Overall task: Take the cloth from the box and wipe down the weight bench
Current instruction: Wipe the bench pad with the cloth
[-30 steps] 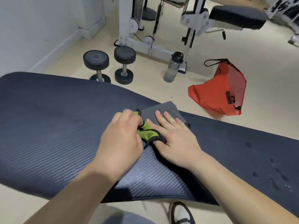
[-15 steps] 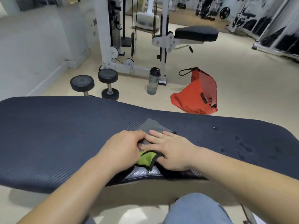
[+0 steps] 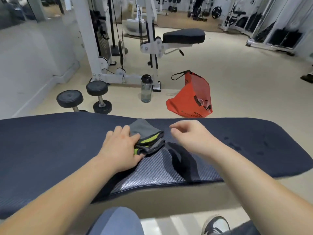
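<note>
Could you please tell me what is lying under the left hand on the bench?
The left hand rests flat on the near edge of a folded grey and green cloth, which lies on the bench pad. The part of the cloth beneath the palm is covered.

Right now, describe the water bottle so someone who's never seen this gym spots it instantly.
Look past the far edge of the dark weight bench to the beige floor at the foot of the white cable machine. The water bottle stands upright there, between the two black dumbbells and the red bag. It is the only clear thing there, with a black cap.
</note>
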Action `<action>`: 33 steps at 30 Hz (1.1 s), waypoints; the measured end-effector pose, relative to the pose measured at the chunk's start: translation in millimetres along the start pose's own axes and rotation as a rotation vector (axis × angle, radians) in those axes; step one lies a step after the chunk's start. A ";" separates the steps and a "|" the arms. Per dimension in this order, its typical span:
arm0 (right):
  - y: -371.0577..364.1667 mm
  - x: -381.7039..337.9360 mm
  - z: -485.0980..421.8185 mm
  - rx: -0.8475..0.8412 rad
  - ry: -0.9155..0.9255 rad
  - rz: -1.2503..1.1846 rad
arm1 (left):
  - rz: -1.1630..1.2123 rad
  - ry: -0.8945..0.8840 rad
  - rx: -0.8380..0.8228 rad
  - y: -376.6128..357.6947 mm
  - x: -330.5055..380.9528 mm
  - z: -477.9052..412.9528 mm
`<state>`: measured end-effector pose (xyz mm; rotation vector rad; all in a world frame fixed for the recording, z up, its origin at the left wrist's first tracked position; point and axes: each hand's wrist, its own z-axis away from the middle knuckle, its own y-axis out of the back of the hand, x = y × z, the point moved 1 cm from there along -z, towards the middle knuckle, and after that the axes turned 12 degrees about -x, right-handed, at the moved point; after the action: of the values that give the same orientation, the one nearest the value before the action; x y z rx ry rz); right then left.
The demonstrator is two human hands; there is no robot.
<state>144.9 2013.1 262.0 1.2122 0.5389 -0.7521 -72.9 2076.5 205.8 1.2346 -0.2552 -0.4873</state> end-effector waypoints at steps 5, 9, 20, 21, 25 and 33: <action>8.4 25.4 -4.5 0.199 -0.057 -0.081 | 0.130 -0.077 -0.034 -9.4 23.4 -51.6; 22.9 46.4 -5.5 0.261 -0.066 0.176 | 0.185 -0.134 -0.031 -10.7 59.3 -53.1; 44.5 95.9 23.3 0.169 -0.094 0.180 | 0.369 -0.168 0.068 -4.4 70.1 -67.1; 45.6 94.9 23.0 0.167 -0.088 0.153 | 0.379 -0.154 0.091 -8.7 80.8 -57.2; 45.2 83.1 18.7 0.124 -0.077 0.123 | 0.278 -0.301 0.103 -17.5 107.0 5.9; 51.1 96.1 25.0 0.109 -0.129 0.143 | 0.423 -0.117 0.135 -16.5 98.7 -24.1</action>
<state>245.6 1976.0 231.2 1.2792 0.3046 -0.7392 20.2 2044.6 175.3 1.2420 -0.6421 -0.1762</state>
